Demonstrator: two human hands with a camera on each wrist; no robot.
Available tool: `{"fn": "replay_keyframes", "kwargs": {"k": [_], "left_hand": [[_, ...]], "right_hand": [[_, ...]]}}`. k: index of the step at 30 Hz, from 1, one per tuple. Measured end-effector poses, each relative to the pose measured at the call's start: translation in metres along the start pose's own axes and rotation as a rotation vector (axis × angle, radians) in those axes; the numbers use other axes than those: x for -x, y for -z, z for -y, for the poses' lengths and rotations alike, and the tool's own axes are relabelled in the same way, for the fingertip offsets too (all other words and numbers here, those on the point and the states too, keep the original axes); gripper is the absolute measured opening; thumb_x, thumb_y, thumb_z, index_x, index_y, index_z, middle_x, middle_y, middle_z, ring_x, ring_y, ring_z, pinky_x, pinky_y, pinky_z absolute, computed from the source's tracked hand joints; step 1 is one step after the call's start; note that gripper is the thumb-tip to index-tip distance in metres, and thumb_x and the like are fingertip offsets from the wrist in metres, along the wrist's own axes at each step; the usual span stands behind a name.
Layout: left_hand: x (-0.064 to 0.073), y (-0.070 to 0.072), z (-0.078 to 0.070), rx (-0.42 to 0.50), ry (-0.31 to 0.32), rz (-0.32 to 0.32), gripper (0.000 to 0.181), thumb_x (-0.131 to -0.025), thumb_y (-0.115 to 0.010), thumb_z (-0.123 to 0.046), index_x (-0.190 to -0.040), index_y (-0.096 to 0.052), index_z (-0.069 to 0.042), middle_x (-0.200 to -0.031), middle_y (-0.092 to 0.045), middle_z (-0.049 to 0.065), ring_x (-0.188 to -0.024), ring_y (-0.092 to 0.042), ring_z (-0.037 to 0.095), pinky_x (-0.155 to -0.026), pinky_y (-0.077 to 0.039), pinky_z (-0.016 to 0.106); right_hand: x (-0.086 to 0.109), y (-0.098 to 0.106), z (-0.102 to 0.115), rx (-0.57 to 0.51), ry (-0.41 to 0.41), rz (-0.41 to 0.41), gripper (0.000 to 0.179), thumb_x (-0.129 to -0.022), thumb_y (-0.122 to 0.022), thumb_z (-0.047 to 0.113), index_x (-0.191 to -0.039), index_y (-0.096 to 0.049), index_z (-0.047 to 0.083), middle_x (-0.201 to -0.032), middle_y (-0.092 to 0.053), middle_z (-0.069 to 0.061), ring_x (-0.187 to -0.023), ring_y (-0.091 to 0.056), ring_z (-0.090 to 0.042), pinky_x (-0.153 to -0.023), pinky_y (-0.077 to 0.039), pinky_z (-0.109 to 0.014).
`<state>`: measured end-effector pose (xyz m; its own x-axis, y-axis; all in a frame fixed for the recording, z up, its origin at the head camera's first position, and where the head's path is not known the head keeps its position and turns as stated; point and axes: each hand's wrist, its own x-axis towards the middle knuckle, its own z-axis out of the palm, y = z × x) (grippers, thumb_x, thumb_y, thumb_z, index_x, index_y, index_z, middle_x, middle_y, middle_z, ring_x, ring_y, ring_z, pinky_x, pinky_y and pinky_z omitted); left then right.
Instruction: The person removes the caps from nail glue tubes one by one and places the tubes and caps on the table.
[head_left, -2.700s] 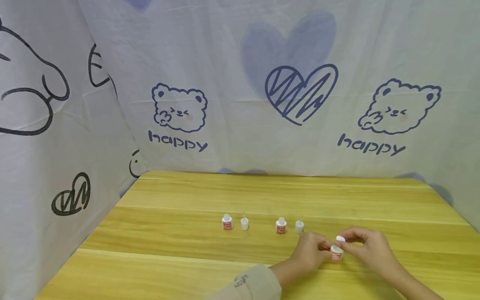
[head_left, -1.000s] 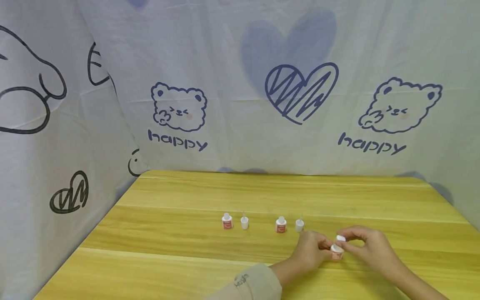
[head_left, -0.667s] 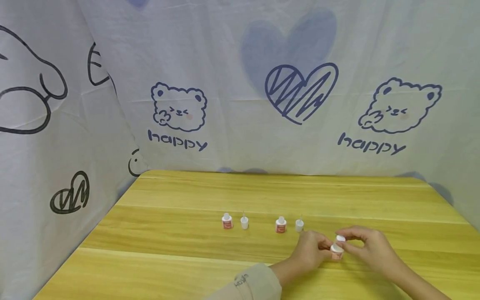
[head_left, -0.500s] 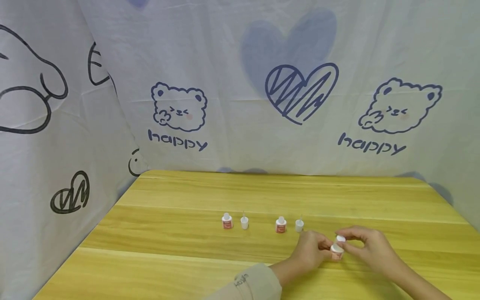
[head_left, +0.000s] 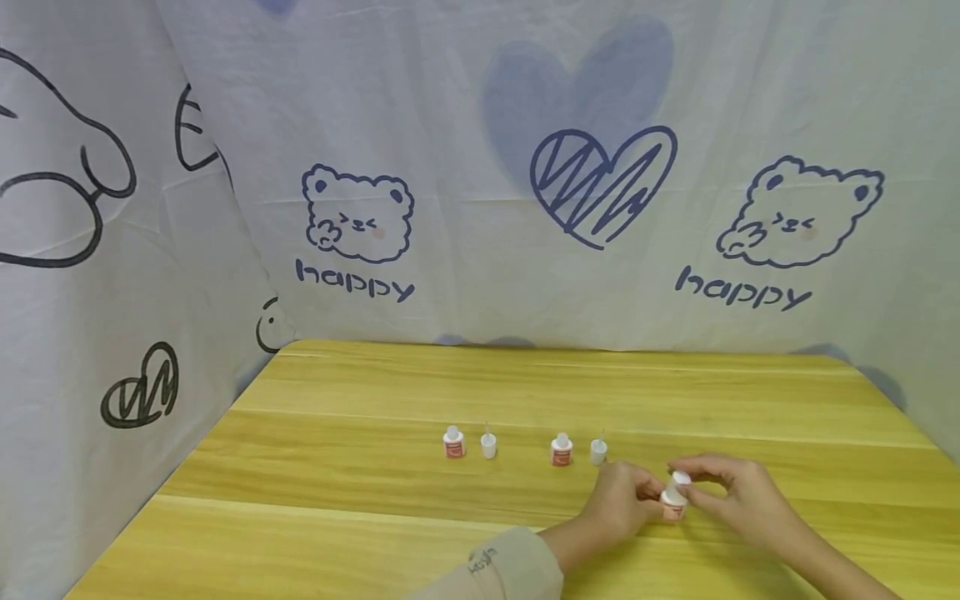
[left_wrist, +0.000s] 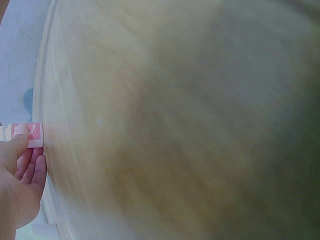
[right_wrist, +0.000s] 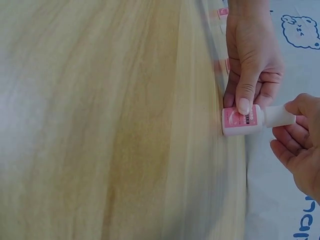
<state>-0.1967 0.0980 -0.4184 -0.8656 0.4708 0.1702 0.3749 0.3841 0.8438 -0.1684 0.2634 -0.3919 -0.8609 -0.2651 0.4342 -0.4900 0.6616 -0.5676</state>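
My left hand (head_left: pixel 618 504) grips a small white bottle with a pink label (head_left: pixel 673 510) by its body, at the right of the table in the head view. From the other side, my right hand (head_left: pixel 738 498) pinches the white cap (head_left: pixel 680 479) between thumb and fingers. The right wrist view shows the cap (right_wrist: pixel 279 116) sitting at the neck of the bottle (right_wrist: pixel 241 121), with the left thumb on the label. In the left wrist view only part of the bottle (left_wrist: pixel 35 131) shows, in the left fingers.
Two similar bottles stand uncapped on the wooden table (head_left: pixel 300 467), one at left (head_left: pixel 454 446) and one in the middle (head_left: pixel 561 452). Beside each sits its white cap, left (head_left: pixel 489 447) and middle (head_left: pixel 598 452), with a thin brush upright. A printed curtain (head_left: pixel 465 250) hangs behind.
The fingers of my right hand have shifted slightly leftward round the cap, which shows a bit more of its side now. The left hand, its bottle and the standing bottles stay put.
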Motion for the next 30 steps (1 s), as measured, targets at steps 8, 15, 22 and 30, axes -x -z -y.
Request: {"fn": "replay_keyframes", "kwargs": {"k": [8,15,22,30], "left_hand": [[0.0004,0.0000,0.0011,-0.029,-0.031,-0.005,0.016,-0.072,-0.076,-0.014,-0.086,-0.074,-0.005,-0.081,-0.074,0.002,-0.070,-0.063,-0.006,-0.060,-0.046,0.004],[0.0009,0.0007,-0.0001,-0.017,-0.033,-0.013,0.014,-0.073,-0.076,-0.011,-0.085,-0.074,-0.003,-0.081,-0.074,0.004,-0.070,-0.062,-0.008,-0.059,-0.045,0.003],[0.0005,-0.0003,-0.0001,-0.013,-0.005,-0.016,0.012,-0.073,-0.076,-0.007,-0.084,-0.074,-0.003,-0.079,-0.074,0.004,-0.067,-0.061,-0.005,-0.059,-0.046,0.005],[0.0004,-0.0009,0.0017,0.008,0.001,-0.014,0.010,-0.074,-0.075,-0.005,-0.083,-0.073,-0.002,-0.079,-0.073,0.005,-0.067,-0.061,-0.005,-0.059,-0.045,0.005]], "right_hand": [[0.0018,-0.0060,0.0029,0.036,-0.080,-0.070,0.023,-0.073,-0.077,0.006,-0.095,-0.070,0.003,-0.088,-0.072,-0.007,-0.082,-0.056,0.012,-0.067,-0.053,-0.019],[0.0024,-0.0081,0.0029,0.019,-0.104,-0.098,0.018,-0.070,-0.078,0.005,-0.085,-0.069,0.008,-0.077,-0.071,0.001,-0.074,-0.056,0.011,-0.062,-0.052,-0.019],[0.0026,-0.0071,0.0041,0.022,-0.127,-0.068,0.015,-0.072,-0.077,0.006,-0.086,-0.070,0.008,-0.079,-0.071,-0.001,-0.074,-0.057,0.011,-0.061,-0.051,-0.017],[0.0030,-0.0038,0.0041,0.018,-0.148,-0.004,0.016,-0.076,-0.074,0.007,-0.092,-0.070,0.004,-0.086,-0.072,-0.006,-0.077,-0.059,0.008,-0.065,-0.053,-0.019]]}}
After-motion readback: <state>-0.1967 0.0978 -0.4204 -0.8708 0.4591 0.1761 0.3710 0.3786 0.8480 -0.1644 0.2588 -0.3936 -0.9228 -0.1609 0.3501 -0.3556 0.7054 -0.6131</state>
